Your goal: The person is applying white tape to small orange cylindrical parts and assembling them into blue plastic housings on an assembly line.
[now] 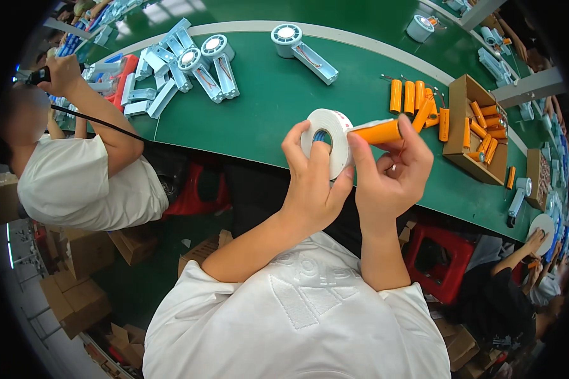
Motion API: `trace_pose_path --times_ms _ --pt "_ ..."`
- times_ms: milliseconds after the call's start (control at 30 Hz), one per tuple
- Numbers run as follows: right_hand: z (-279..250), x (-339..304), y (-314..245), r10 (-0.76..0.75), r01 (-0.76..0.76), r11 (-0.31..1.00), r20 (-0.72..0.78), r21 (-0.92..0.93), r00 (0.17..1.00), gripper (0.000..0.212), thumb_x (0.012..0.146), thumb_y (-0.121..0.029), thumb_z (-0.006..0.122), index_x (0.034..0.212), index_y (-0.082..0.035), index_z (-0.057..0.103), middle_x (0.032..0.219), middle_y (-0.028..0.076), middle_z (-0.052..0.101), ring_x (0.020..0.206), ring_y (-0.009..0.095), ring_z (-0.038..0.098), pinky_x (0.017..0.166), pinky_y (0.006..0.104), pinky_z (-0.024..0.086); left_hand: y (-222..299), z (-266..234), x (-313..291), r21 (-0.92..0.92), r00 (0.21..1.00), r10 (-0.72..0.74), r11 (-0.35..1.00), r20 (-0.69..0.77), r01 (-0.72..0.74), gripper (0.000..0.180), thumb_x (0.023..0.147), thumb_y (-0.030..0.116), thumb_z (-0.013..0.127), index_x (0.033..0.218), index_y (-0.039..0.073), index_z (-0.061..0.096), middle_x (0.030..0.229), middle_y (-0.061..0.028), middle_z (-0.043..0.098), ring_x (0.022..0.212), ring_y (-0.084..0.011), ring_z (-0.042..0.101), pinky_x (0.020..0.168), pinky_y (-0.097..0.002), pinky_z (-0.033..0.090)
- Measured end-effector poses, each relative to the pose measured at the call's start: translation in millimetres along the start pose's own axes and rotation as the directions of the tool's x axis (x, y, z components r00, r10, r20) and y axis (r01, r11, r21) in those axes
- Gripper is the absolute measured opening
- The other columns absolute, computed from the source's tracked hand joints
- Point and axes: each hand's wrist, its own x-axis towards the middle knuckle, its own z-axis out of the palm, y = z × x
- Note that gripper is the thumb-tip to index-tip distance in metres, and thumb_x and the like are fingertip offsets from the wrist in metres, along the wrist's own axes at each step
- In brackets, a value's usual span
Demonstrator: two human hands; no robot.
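Observation:
My left hand (314, 180) is closed on a roll of white tape (338, 136), with fingers through its core. In my right hand (395, 170), thumb and fingers pinch an orange cylindrical battery (379, 132). A white strip lies along the battery's upper side, and its left end meets the edge of the roll. Both things are held up above the near edge of the green table (259, 120). Several loose orange batteries (409, 96) with thin wires lie just beyond my right hand.
A cardboard box (456, 126) of batteries stands at right. Light-blue fan housings (287, 42) and handle shells (164, 98) are at the back and left. A co-worker (88, 170) sits at left, another person (493, 297) at lower right. Red stools (437, 264) stand below the table.

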Motion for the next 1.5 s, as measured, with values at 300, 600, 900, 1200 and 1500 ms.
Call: trace_pose_path --times_ms 300,600,900,1200,1500 --pt "-10 18 50 -0.271 0.227 0.913 -0.090 -0.338 0.958 0.064 0.079 0.001 0.094 0.135 -0.008 0.065 0.100 0.008 0.077 0.076 0.013 0.067 0.055 0.0212 0.043 2 -25 13 -0.159 0.937 -0.140 0.967 0.321 0.199 0.033 0.097 0.021 0.070 0.117 -0.001 0.057 0.149 -0.0349 0.039 0.133 -0.0495 0.040 0.110 -0.0576 0.039" --pt "-84 21 53 0.445 -0.488 0.839 0.214 0.239 0.870 0.063 0.086 0.012 0.082 0.145 0.000 0.062 0.101 0.015 0.074 0.080 0.015 0.069 0.075 0.0215 0.056 -48 -96 36 0.654 0.971 0.053 0.730 0.234 -0.198 0.046 0.091 0.039 0.081 0.119 0.006 0.066 0.158 -0.0255 0.043 0.134 -0.0402 0.046 0.107 -0.0542 0.034" --pt "-88 14 58 0.477 -0.549 0.766 0.276 0.335 0.834 0.067 0.086 0.014 0.080 0.148 0.000 0.059 0.101 0.016 0.073 0.082 0.016 0.071 0.077 0.0226 0.057 -70 -105 154 0.695 0.856 0.393 0.511 0.336 -0.507 0.024 0.093 0.026 0.078 0.113 0.014 0.070 0.160 -0.0102 0.047 0.134 -0.0317 0.050 0.109 -0.0490 0.033" --pt "-105 10 68 0.473 -0.547 0.663 0.281 0.511 0.835 0.066 0.085 0.016 0.077 0.143 -0.004 0.052 0.104 0.018 0.072 0.083 0.017 0.071 0.077 0.0235 0.059 -88 -84 240 0.606 0.649 0.319 0.234 0.690 -0.760 0.016 0.091 0.015 0.077 0.107 0.014 0.073 0.147 -0.0013 0.061 0.131 -0.0288 0.054 0.110 -0.0468 0.043" --pt "-119 6 82 0.501 -0.506 0.531 0.231 0.679 0.834 0.066 0.082 0.019 0.076 0.137 -0.007 0.051 0.106 0.019 0.071 0.082 0.021 0.072 0.074 0.0275 0.062 -55 -80 224 0.129 0.619 0.291 0.830 0.730 -0.543 0.014 0.081 0.002 0.087 0.083 0.008 0.074 0.114 0.0000 0.076 0.120 -0.0248 0.061 0.104 -0.0372 0.053"
